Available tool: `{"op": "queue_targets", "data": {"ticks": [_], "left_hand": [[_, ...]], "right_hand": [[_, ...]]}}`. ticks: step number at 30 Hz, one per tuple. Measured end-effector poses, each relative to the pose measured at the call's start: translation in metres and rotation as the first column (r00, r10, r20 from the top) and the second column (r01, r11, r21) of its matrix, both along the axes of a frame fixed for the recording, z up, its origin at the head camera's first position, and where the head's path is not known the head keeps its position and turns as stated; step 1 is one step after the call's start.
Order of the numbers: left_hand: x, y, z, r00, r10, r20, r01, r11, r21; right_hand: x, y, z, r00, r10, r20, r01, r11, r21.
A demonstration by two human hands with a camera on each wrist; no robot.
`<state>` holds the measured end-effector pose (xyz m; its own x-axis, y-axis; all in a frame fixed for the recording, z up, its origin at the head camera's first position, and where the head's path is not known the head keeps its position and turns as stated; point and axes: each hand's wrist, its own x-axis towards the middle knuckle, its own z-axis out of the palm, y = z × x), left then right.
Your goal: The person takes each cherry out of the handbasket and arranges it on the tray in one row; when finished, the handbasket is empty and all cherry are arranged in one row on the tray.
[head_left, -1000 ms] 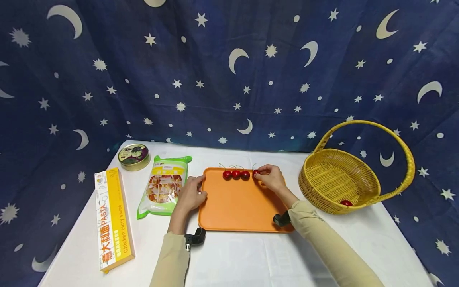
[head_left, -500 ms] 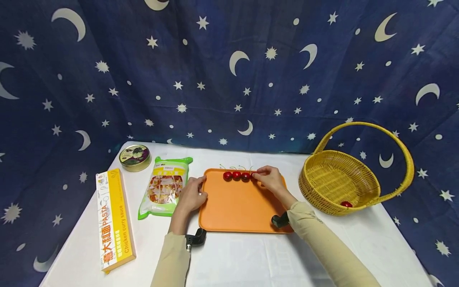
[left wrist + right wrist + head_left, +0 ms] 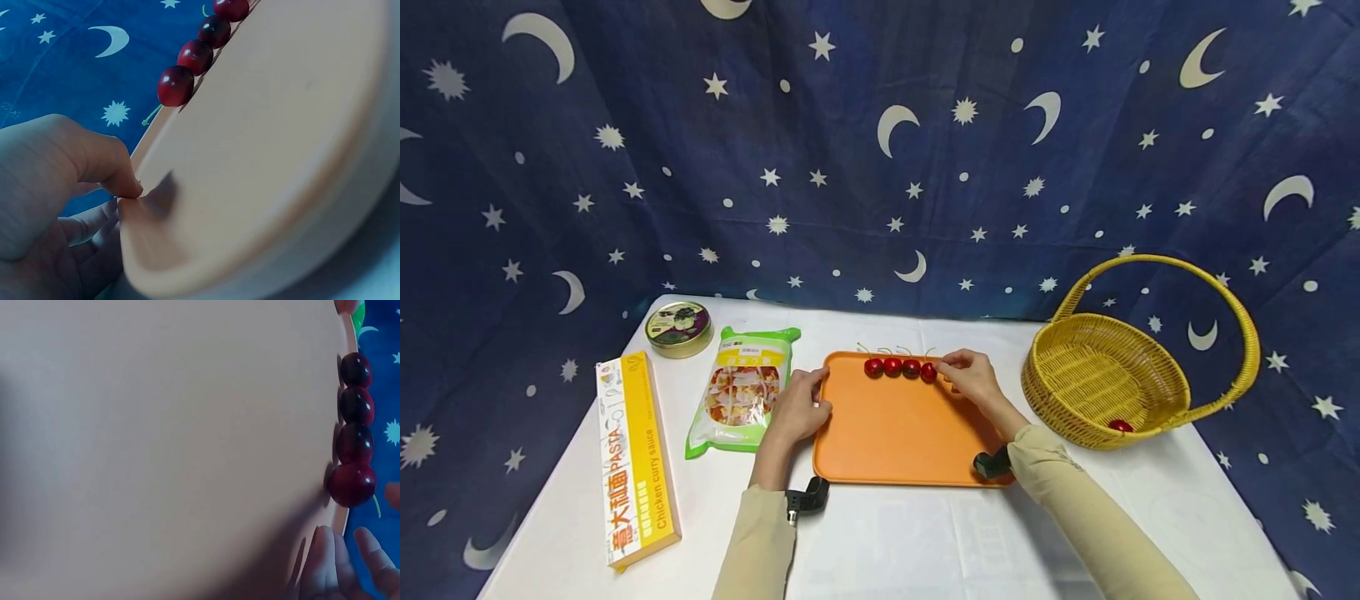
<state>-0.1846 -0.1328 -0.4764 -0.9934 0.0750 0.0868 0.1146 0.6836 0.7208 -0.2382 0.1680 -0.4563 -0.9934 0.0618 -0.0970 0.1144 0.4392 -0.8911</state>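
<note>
Pinching the orange tray (image 3: 887, 433) with my left grip (image 3: 799, 407), right grip (image 3: 973, 379) loosely parted and empty, I judge its far-edge rightmost cherry (image 3: 928, 372) light, slippery, bruisable, best held by both sides.

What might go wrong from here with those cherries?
The right hand is close beside the end cherry, so a brush might knock it out of line. The left hand grips the tray; a tug could set the cherries rolling. They sit along its far edge, so one might tip over it.
</note>
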Motion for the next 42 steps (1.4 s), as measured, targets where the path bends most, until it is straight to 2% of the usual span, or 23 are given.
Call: {"op": "queue_targets", "data": {"ticks": [4,12,17,19,23,26,29,32,35,37,39,42], "left_hand": [[0.000,0.001,-0.001,1.000,-0.002,0.004,0.002,1.000,0.002],[0.001,0.004,-0.004,1.000,-0.011,0.002,0.011,1.000,0.012],[0.001,0.004,-0.002,1.000,-0.013,0.004,0.013,1.000,0.016],[0.001,0.004,-0.002,1.000,-0.017,0.000,0.017,1.000,0.014],[0.000,0.002,0.000,1.000,-0.018,-0.001,0.018,1.000,0.008],[-0.001,0.001,0.000,1.000,-0.014,0.007,0.014,1.000,0.006],[-0.002,0.000,-0.001,1.000,-0.012,0.019,0.012,1.000,-0.001],[-0.002,-0.002,-0.002,1.000,-0.009,0.026,0.009,1.000,-0.006],[-0.002,-0.003,-0.001,1.000,-0.009,0.026,0.010,1.000,-0.010],[-0.002,-0.003,-0.001,1.000,-0.012,0.024,0.012,1.000,-0.010],[-0.002,-0.003,-0.001,1.000,-0.018,0.024,0.018,1.000,-0.006],[-0.002,-0.002,-0.001,0.999,-0.021,0.025,0.021,1.000,-0.006]], "right_hand": [[0.003,0.000,0.000,1.000,0.023,-0.002,-0.023,1.000,0.008],[0.007,0.000,0.003,1.000,0.005,-0.001,-0.005,1.000,0.019],[0.007,0.008,0.006,0.999,0.027,-0.019,-0.026,0.999,0.021],[0.006,0.013,0.012,0.998,0.052,-0.042,-0.050,0.998,0.043],[0.006,0.028,0.032,0.989,0.090,-0.116,-0.072,0.986,0.147],[0.006,0.046,0.050,0.978,0.118,-0.174,-0.077,0.970,0.230],[0.007,0.070,0.068,0.971,0.150,-0.186,-0.092,0.954,0.284],[0.010,0.098,0.085,0.979,0.156,-0.134,-0.108,0.945,0.310],[0.012,0.128,0.097,0.988,0.154,-0.022,-0.140,0.940,0.312],[0.014,0.147,0.104,0.982,0.176,0.066,-0.187,0.927,0.325],[0.015,0.165,0.109,0.964,0.207,0.169,-0.254,0.908,0.334],[0.017,0.187,0.113,0.909,0.254,0.331,-0.359,0.880,0.310]]}}
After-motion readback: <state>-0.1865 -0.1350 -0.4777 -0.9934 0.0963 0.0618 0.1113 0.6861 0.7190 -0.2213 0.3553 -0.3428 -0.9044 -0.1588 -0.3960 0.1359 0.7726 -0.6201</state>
